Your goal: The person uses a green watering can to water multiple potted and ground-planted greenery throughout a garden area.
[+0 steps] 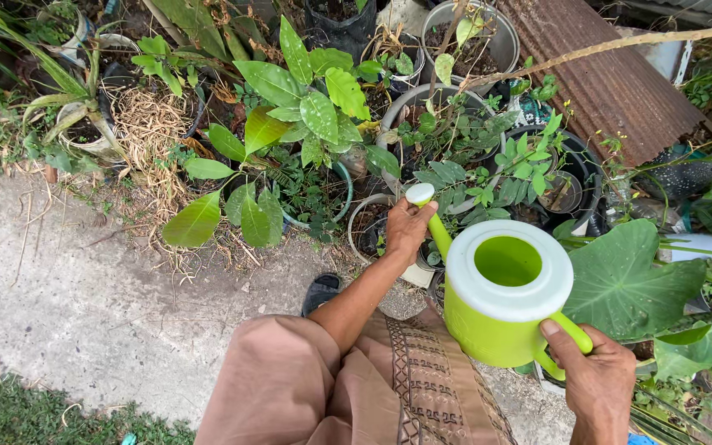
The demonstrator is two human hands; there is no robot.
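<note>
right hand (595, 383) clenched on green watering can (500, 301) handle. left hand (406, 227) grips its spout, hiding the pot behind; wrist cut off below.

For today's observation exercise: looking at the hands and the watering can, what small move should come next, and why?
Probably tip the green watering can forward. The right hand grips its handle, the left hand steadies the spout, and the white rose sits level above a small pot, with no water visibly flowing.

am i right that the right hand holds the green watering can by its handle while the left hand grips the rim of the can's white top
Not quite. In the head view the left hand holds the spout near its white tip, not the rim. The right hand does hold the green watering can by its handle.
</note>
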